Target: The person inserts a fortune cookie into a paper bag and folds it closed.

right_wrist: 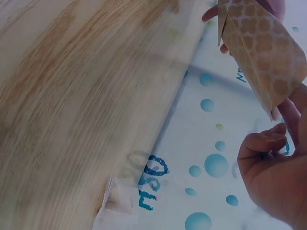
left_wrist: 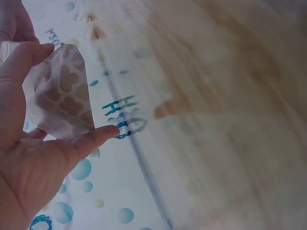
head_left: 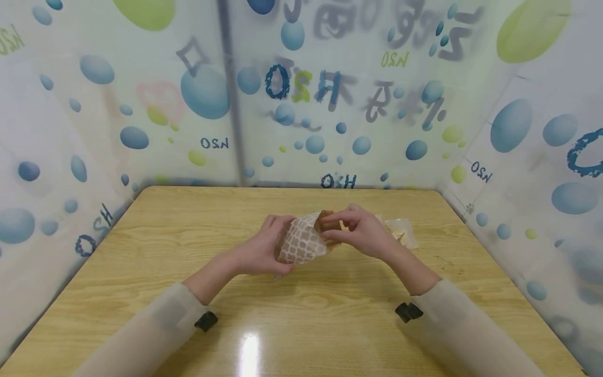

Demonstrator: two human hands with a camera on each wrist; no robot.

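Observation:
A small brown paper bag [head_left: 301, 242] with a white lattice print is tilted over the table, its mouth facing right. My left hand [head_left: 265, 246] grips its closed end, thumb below and fingers around the far side. In the left wrist view the bag [left_wrist: 67, 96] lies between that thumb and the fingers. At the mouth is my right hand [head_left: 360, 230], its fingers reaching into the opening with thumb and forefinger spread apart. The right wrist view shows the right hand [right_wrist: 273, 177] below the bag [right_wrist: 264, 48], some fingertips hidden by the paper. The bag's inside is mostly hidden.
A clear packet [head_left: 401, 233] with something tan in it lies on the wooden table [head_left: 301, 314], just beyond the right hand. Part of another pale item shows beside it, behind that hand. Patterned sheets [head_left: 292, 131] stand around the table's back and sides.

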